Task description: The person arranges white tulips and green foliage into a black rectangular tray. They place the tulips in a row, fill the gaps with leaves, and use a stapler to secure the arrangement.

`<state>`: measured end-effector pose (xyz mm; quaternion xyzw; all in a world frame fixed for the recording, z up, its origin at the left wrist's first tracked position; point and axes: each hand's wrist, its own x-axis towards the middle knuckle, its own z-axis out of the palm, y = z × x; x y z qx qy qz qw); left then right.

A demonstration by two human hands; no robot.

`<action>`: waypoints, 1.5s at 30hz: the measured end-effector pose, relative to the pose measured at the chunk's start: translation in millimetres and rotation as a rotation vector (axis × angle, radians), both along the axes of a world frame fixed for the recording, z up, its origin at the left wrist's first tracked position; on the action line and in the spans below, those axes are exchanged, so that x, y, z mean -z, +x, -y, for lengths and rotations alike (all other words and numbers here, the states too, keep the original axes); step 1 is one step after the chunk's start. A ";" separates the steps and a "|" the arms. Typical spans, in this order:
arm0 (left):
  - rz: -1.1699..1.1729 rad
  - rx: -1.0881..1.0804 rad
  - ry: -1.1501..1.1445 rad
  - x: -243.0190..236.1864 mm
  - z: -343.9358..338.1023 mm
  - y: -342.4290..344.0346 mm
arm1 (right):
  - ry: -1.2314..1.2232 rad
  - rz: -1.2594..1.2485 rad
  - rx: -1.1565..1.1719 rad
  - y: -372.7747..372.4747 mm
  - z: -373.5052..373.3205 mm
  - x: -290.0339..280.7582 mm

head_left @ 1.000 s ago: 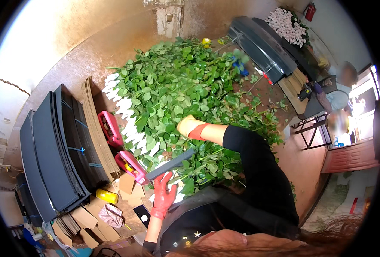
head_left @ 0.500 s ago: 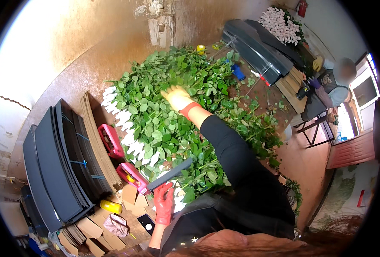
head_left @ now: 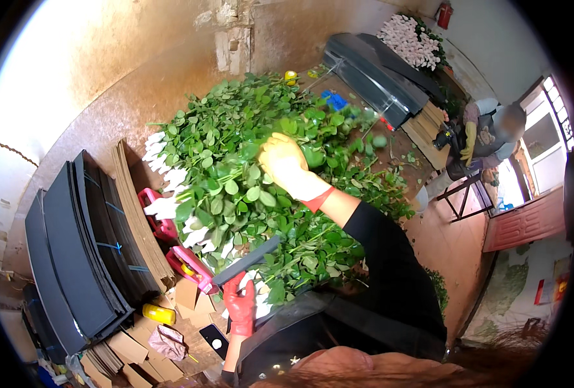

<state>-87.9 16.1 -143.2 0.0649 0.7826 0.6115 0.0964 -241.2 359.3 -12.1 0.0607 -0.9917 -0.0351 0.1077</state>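
Note:
A large heap of green leafy rose stems (head_left: pixel 235 110) covers the work surface, with white heads (head_left: pixel 195 234) along its left side. My right hand (head_left: pixel 286 165), in a yellow glove with a red cuff, is closed round leafy rose stems over the middle of the heap. Their leaves are partly blurred, and a white head (head_left: pixel 163 207) sticks out at their left end. My left hand (head_left: pixel 240 307), in a red glove, is low at the near edge with its thumb apart from the fingers. Its fingertips are by the lower end of a dark grey strip (head_left: pixel 248 260) lying across the heap's near part.
Dark cardboard sheets (head_left: pixel 61 252) stand in stacks at left, beside pink tools (head_left: pixel 193 268), a yellow roll (head_left: pixel 159 314) and a phone (head_left: pixel 214 339). Dark wrapped bundles (head_left: pixel 374 77) lie far right. A co-worker (head_left: pixel 487 132) in gloves stands beyond them.
My right hand has closed on rose stems and lifted them, drawing them back toward me and to the right. My left hand stays by the strip. The view has shifted slightly.

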 end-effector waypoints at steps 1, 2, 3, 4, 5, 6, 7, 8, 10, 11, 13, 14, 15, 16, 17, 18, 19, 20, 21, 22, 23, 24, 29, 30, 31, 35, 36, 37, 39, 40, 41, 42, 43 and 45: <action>0.039 -0.011 0.015 -1.9 -2.5 -1.4 | 0.038 -0.258 -0.035 -1.2 2.1 13.6; 0.084 0.003 0.023 -4.6 -3.8 1.2 | 0.106 -0.046 0.064 1.9 1.1 27.6; 0.080 0.024 0.067 3.6 -2.9 -0.9 | 0.138 0.367 0.176 -10.6 8.0 26.1; 0.097 0.031 0.077 10.9 -1.0 0.1 | 0.161 0.782 0.284 -19.0 11.7 23.7; 0.112 0.010 0.074 14.5 6.4 -0.9 | 0.081 0.615 0.220 -13.4 23.8 27.1; 0.129 -0.009 0.085 14.4 5.6 0.0 | 0.110 0.512 0.190 -7.8 32.8 37.2; 0.112 -0.022 0.072 14.6 4.2 -0.4 | 0.153 0.326 0.077 8.9 38.7 47.5; 0.104 -0.012 0.061 11.3 -3.3 0.0 | 0.164 0.421 0.099 18.1 36.7 65.2; 0.086 0.018 0.018 5.3 -3.6 0.4 | 0.173 0.706 0.131 33.1 29.2 109.7; 0.031 0.036 0.037 12.8 -1.4 -0.2 | 0.174 0.894 0.139 38.2 25.5 133.3; 0.089 0.021 0.015 8.3 -0.3 1.0 | 0.210 1.020 0.030 56.2 21.0 141.1; 0.119 0.010 0.003 5.5 0.7 2.2 | 0.285 1.158 -0.050 55.2 25.2 126.1; 0.117 0.000 0.032 3.9 -1.0 2.9 | 0.197 1.115 -0.044 56.9 19.4 119.3; 0.114 -0.009 0.061 2.5 -3.8 4.0 | 0.109 1.070 -0.035 60.9 7.6 113.2; 0.112 -0.021 0.086 1.3 -4.1 4.1 | 0.020 1.025 -0.032 62.1 1.2 106.3; 0.084 -0.021 0.054 0.0 -1.1 2.8 | -0.002 0.973 -0.016 59.2 6.0 86.0; 0.061 -0.011 0.026 -1.8 -0.9 2.2 | -0.016 0.856 0.024 54.7 10.7 67.5; 0.038 0.002 -0.002 -2.6 -1.2 2.9 | -0.030 0.740 0.065 48.7 14.9 56.1; -0.032 0.011 0.008 1.3 -0.5 0.6 | -0.124 0.518 0.058 43.6 15.5 51.8; -0.013 0.000 -0.014 4.5 0.7 1.9 | -0.214 0.295 0.050 36.6 16.7 47.6; 0.002 -0.003 -0.038 7.4 2.6 1.6 | -0.118 0.427 0.144 12.6 20.3 33.9; 0.018 -0.005 -0.059 9.1 4.4 1.6 | -0.018 0.561 0.241 -4.9 22.2 21.9; 0.250 -0.039 0.041 32.3 12.4 -0.4 | 0.138 0.688 0.258 -32.2 0.8 54.4; 0.214 -0.040 0.057 29.5 6.4 2.2 | 0.170 0.419 0.261 -21.9 4.5 54.5; 0.176 -0.067 0.065 25.4 6.4 4.5 | 0.133 0.171 0.126 -15.3 16.9 39.7; -0.003 0.007 0.004 4.0 -8.7 4.7 | -0.550 0.092 0.386 -12.8 -11.4 41.0; -0.049 0.005 0.000 1.1 -3.2 4.1 | -0.708 0.294 0.623 -15.0 -3.3 14.0; -0.069 0.020 0.033 4.8 -0.2 3.2 | -0.856 0.490 0.867 -14.4 -1.5 -3.8; -0.174 0.051 0.012 12.0 0.1 2.6 | -0.328 -0.024 0.235 7.8 -18.2 -3.7; -0.149 0.015 0.019 11.9 2.7 3.9 | -0.067 -0.251 -0.059 21.1 -12.1 -24.4; -0.192 0.035 -0.015 6.1 0.9 4.2 | -0.068 -0.314 -0.142 27.3 -16.6 -32.4; -0.211 0.056 -0.015 0.7 -1.8 4.6 | -0.058 -0.220 -0.165 37.0 -27.9 -45.0; -0.211 0.077 -0.019 1.5 -2.8 5.6 | -0.188 -0.261 -0.152 52.5 -36.2 -48.8; -0.208 0.087 -0.036 5.6 0.6 2.2 | -0.375 -0.331 -0.174 77.5 -40.0 -58.6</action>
